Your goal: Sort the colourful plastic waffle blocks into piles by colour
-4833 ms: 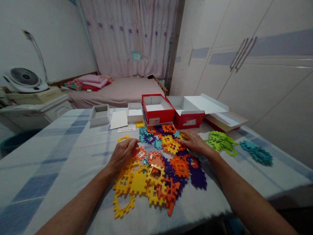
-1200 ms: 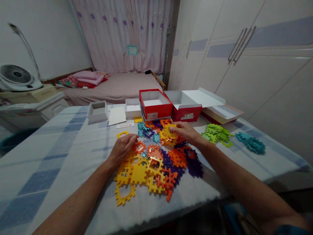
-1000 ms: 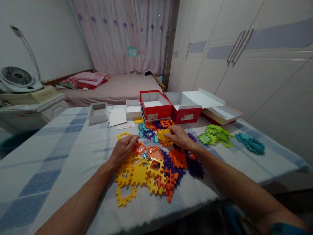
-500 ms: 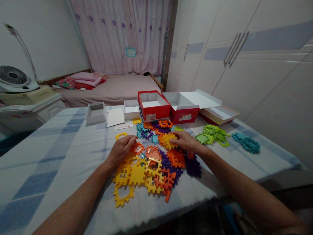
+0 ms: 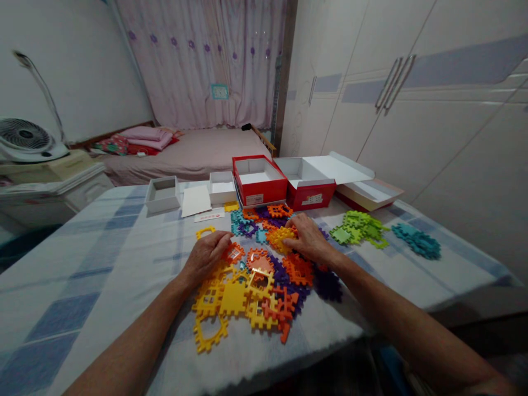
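Observation:
At the right of a mixed heap of interlocking plastic pieces, my right hand (image 5: 310,241) is closed on a yellow toothed building piece (image 5: 279,240), thumb in front and fingers over the far side. My left hand (image 5: 207,254) rests at the heap's left edge with its fingers curled together, beside an orange window piece (image 5: 234,252). What lies under those fingers is hidden. Nearer to me are a flat yellow square piece (image 5: 233,298), a yellow frame piece (image 5: 210,333) and orange pieces (image 5: 299,269). Dark purple pieces (image 5: 328,283) lie beneath my right wrist.
Separate piles of lime green pieces (image 5: 359,228) and teal pieces (image 5: 417,240) lie to the right. Behind the heap stand an open red box (image 5: 264,191), a second red box (image 5: 310,196) and small white trays (image 5: 163,203). A white card (image 5: 196,201) lies between the trays.
My right hand has shifted slightly left with the yellow piece, and its fingers now reach further over it. They cover a green piece seen before. The left hand stays almost in place.

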Available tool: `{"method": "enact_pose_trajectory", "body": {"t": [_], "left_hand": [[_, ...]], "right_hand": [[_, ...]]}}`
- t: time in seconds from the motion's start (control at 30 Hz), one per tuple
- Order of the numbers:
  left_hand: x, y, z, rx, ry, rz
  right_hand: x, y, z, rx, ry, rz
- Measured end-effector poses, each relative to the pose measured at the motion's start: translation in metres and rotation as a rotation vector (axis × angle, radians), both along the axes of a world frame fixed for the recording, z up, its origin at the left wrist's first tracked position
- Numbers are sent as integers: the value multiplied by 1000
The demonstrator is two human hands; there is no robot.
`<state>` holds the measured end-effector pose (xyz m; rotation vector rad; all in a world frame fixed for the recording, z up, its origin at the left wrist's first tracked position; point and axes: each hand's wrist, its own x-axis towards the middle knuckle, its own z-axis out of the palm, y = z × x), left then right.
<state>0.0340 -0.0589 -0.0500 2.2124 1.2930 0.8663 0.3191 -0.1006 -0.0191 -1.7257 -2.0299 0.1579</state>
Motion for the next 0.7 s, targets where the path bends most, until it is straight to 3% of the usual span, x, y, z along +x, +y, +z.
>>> {"method": "enact_pose_trajectory", "body": {"t": [0.1, 0.2, 0.3, 0.37, 0.47, 0.53, 0.7], "left_hand": [[-1, 0, 0, 0, 5, 3], [-1, 0, 1, 1, 13, 9], [-1, 0, 2, 7, 20, 8], [-1, 1, 1, 9, 26, 7], [-1, 1, 1, 2, 34, 11], [-2, 1, 1, 0, 40, 17], [-2, 1, 3, 12, 63, 19]], "right_hand": [[-4, -4, -2, -40, 200, 50], [-1, -2, 2, -58, 550, 40], [17, -2, 15, -23, 925, -20], [39, -11, 27, 12, 1028, -65], [78, -40, 39, 36, 945, -187], [105, -65, 36, -2, 808, -297], [167, -111, -2, -170, 460, -499]]}}
